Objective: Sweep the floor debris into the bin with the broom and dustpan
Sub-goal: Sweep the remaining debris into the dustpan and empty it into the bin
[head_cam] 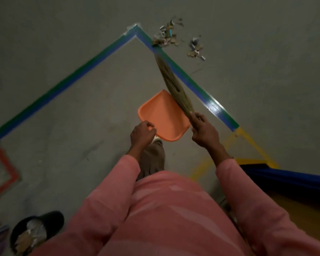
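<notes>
My left hand point(142, 133) grips the near edge of an orange dustpan point(161, 115), held above the grey floor with nothing in it. A straw broom point(172, 84) is held in my right hand point(203, 129), which is closed around its handle end. The bristle tip reaches forward to the blue-green tape line point(190, 82). Two small heaps of paper and leaf debris point(167, 36) lie on the floor just beyond the broom tip, past the taped corner. A black bin point(35, 231) holding scraps stands at the lower left, behind me.
Blue-green tape marks a corner on the floor ahead. Yellow tape lines point(248, 139) run at right beside a dark blue edge point(288, 179). An orange taped square point(4, 172) is at left. My foot in a beige shoe point(154, 156) is under the dustpan.
</notes>
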Demonstrator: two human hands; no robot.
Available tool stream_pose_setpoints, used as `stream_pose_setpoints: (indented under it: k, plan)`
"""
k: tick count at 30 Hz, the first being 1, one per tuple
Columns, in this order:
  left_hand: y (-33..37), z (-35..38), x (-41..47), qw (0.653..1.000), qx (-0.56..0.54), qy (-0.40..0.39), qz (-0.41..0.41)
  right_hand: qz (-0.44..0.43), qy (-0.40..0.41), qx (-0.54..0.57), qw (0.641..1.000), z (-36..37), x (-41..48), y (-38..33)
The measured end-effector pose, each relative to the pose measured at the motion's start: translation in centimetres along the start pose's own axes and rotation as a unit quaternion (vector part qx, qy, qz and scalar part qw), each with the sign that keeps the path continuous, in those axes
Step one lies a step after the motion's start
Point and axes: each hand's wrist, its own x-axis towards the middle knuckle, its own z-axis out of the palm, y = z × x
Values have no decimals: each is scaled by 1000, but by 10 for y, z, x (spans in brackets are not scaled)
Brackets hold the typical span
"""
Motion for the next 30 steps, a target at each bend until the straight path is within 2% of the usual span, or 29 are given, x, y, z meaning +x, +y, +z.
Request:
stream_pose_setpoints:
  k: [5,13,17,22,26,30]
  plan:
    - [57,-20,98,1000,23,-19,6,80,-2,8,997,-37,74,11]
    - [164,-36,224,999,26,-32,15,162,19,24,986,-117,192,33]
    - [207,-30,281,999,18,-31,-3,168,18,54,984,-155,272,64]
    - [253,-13,364,999,20,-6,-39,178,-18,72,981,-196,415,120]
    - [283,3,442,998,11,-2,-67,228,-98,92,964,-197,526,165]
    - [287,38,537,997,16,-8,-72,315,-110,160,929,-140,620,219]
